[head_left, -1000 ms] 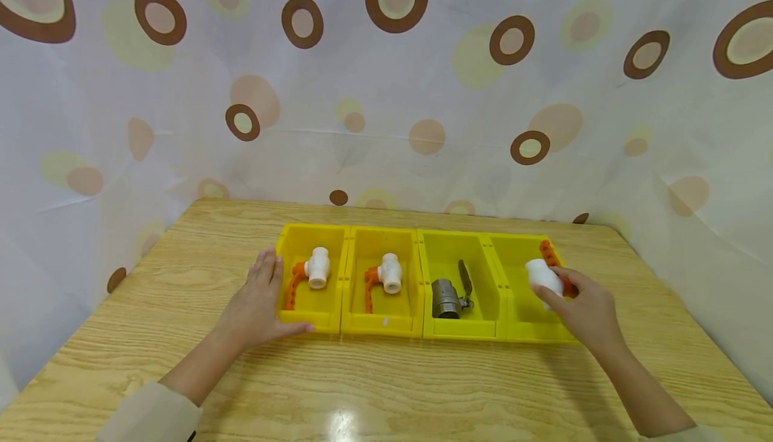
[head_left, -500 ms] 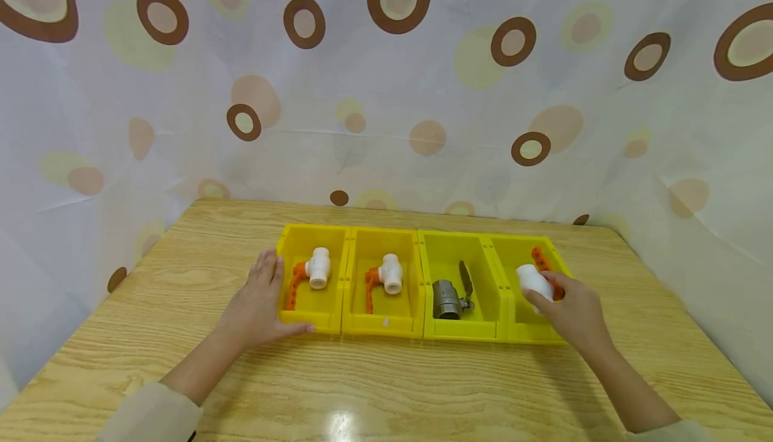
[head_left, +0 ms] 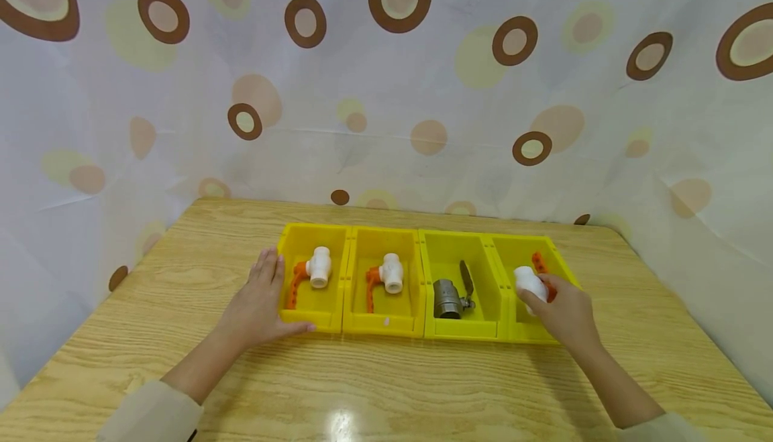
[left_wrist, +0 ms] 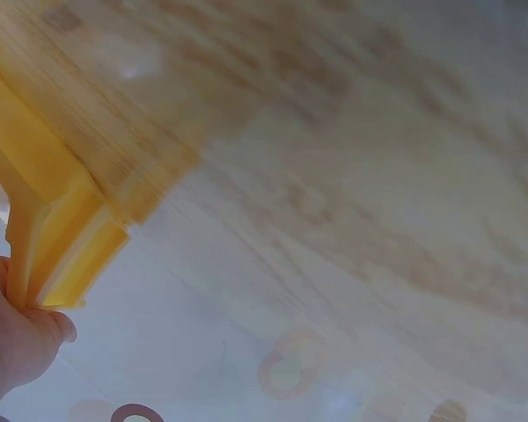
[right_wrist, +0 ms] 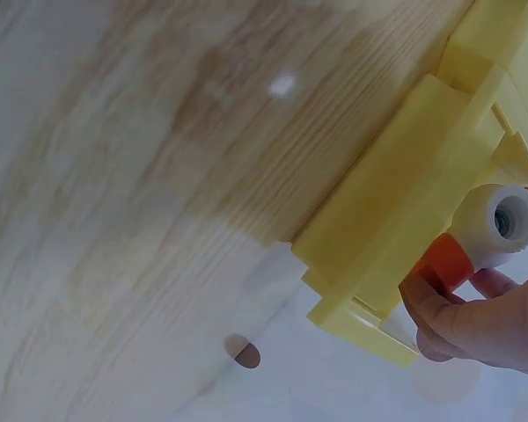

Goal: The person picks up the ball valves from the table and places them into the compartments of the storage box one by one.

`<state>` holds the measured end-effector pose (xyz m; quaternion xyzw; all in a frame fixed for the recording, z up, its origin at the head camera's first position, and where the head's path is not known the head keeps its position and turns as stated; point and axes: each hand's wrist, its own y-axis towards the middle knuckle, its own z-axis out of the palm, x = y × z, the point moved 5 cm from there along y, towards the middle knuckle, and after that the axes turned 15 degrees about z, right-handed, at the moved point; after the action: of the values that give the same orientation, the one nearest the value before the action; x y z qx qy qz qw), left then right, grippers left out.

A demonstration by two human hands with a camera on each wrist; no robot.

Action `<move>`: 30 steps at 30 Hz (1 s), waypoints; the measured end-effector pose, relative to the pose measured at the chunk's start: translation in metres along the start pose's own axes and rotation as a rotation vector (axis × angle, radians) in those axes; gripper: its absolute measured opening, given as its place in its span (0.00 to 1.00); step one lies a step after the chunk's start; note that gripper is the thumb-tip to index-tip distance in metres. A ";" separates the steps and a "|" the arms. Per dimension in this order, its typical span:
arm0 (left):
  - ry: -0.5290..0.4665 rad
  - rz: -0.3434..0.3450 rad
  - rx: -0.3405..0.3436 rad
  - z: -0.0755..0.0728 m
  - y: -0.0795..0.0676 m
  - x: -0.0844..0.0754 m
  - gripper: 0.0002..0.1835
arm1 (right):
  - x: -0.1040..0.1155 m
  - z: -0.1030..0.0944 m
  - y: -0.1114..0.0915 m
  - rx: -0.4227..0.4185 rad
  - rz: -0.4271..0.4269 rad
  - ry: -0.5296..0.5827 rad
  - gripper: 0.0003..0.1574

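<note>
In the head view my right hand (head_left: 570,311) grips a white ball valve (head_left: 530,285) with an orange handle, inside the rightmost yellow bin (head_left: 513,244). The right wrist view shows the same ball valve (right_wrist: 493,227) in the fingers, its round opening facing the camera. My left hand (head_left: 256,301) rests against the outer left side of the leftmost yellow bin (head_left: 311,324), thumb along the front edge. That bin holds a white ball valve (head_left: 320,267). A similar ball valve (head_left: 392,273) lies in the second bin (head_left: 382,326). A metal ball valve (head_left: 447,299) lies in the third bin (head_left: 461,330).
The bins stand side by side in a row on a wooden table (head_left: 386,388). Behind the table hangs a pale curtain (head_left: 386,80) with brown and yellow circles.
My right hand has moved a little left and down with the white ball valve, further into the rightmost bin. The left hand has not visibly moved.
</note>
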<state>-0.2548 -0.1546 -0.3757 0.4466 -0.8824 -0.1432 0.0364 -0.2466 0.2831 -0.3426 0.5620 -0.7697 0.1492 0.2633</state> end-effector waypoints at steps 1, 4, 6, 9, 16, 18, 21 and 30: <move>-0.002 0.000 -0.001 0.000 0.000 0.000 0.64 | -0.001 0.001 0.000 0.002 0.002 0.000 0.34; -0.008 -0.002 -0.001 0.000 0.000 0.000 0.64 | -0.002 0.003 0.002 0.014 0.010 -0.006 0.34; -0.012 -0.003 -0.001 -0.001 0.000 0.000 0.64 | -0.004 0.004 0.003 0.024 0.013 -0.013 0.34; -0.013 -0.004 0.001 -0.001 0.000 0.000 0.64 | -0.005 0.006 0.004 0.034 0.012 -0.028 0.33; -0.014 -0.006 -0.001 -0.002 0.001 -0.001 0.64 | -0.005 0.008 0.006 0.068 0.025 -0.058 0.34; -0.014 -0.007 0.000 -0.001 0.000 -0.001 0.64 | -0.006 0.009 0.008 0.072 0.028 -0.063 0.34; -0.013 -0.008 0.000 -0.001 0.000 -0.001 0.64 | -0.007 0.011 0.010 0.077 0.026 -0.070 0.32; -0.002 -0.001 -0.009 0.000 0.000 0.000 0.64 | -0.008 0.015 0.011 0.083 0.027 -0.100 0.30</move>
<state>-0.2551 -0.1545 -0.3759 0.4467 -0.8816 -0.1475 0.0377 -0.2591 0.2849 -0.3587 0.5690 -0.7825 0.1563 0.1989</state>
